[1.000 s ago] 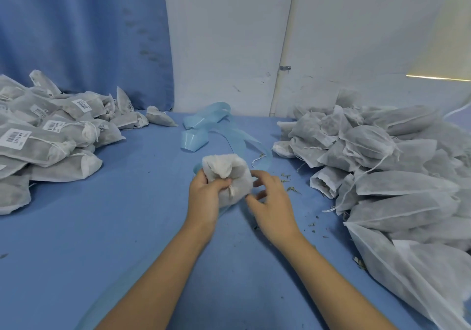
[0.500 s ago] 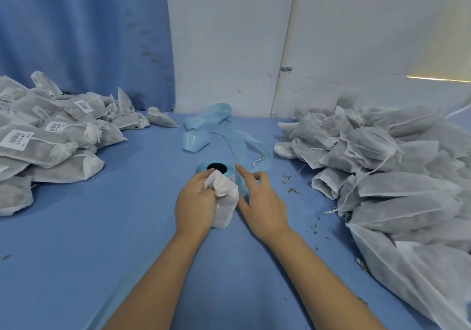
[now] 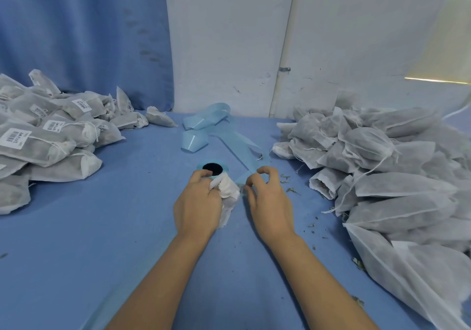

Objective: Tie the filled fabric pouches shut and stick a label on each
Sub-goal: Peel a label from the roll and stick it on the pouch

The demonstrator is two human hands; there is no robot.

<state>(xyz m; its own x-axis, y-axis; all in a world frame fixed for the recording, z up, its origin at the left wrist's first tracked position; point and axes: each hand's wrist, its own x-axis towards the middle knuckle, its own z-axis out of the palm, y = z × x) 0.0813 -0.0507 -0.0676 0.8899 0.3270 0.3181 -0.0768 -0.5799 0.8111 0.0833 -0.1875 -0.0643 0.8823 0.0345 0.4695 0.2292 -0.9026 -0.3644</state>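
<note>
Here, pouch (image 3: 229, 197): held at the middle of the surface (image 3: 102, 227), just in front of the label roll and between the two hands.
Pouch axis: the long axis is laid near to far. The bunched white neck is pointed away from the person, toward the roll, and the bottom end is turned toward the person, low against the surface.
Left hand (image 3: 197, 202): clamped round the pouch's left side, with fingers curled over the gathered neck.
Right hand (image 3: 270, 199): held just right of the pouch with fingers curled. Thumb and forefinger tips are drawn close together beside the neck, but whether anything is pinched between them cannot be told.
Label roll (image 3: 213, 168): stood on end with its black core shown, its near edge hidden by the left hand.
Liner strip (image 3: 242, 148): trailed from beside the right hand to a loose tangle near the wall.
Labelled heap (image 3: 51, 136): pouches piled at far left.
Right heap (image 3: 382, 176): pouches piled at right.
Dried bits (image 3: 290, 190): scattered on the surface near the right hand.
</note>
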